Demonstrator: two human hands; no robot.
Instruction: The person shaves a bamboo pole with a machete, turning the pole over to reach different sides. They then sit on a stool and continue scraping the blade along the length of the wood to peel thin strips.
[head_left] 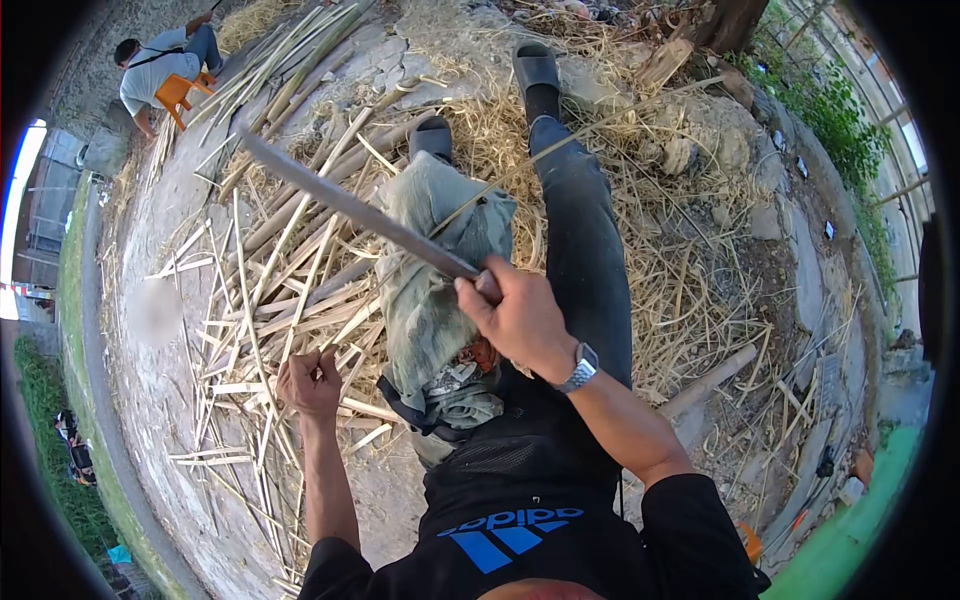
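My right hand (520, 315) is wrapped round the handle of a long dark knife (350, 210), whose blade points up and to the left above my lap. My left hand (310, 383) is closed, its fingers pinched at the near end of a thin bamboo strip (590, 127). That strip runs slantwise across my lap, beneath the blade, toward the upper right; part of it is hard to follow near the cloth. A grey-green cloth (425, 300) covers one of my legs. Split bamboo pieces (270, 300) lie heaped beside and beyond my left hand.
Curly shavings (680, 290) cover the ground around my outstretched leg. A bamboo pole (710, 382) lies at the right. Another person (155, 65) sits on an orange chair (180, 95) at the far left, near more long strips. A tree trunk (735, 25) stands at the back.
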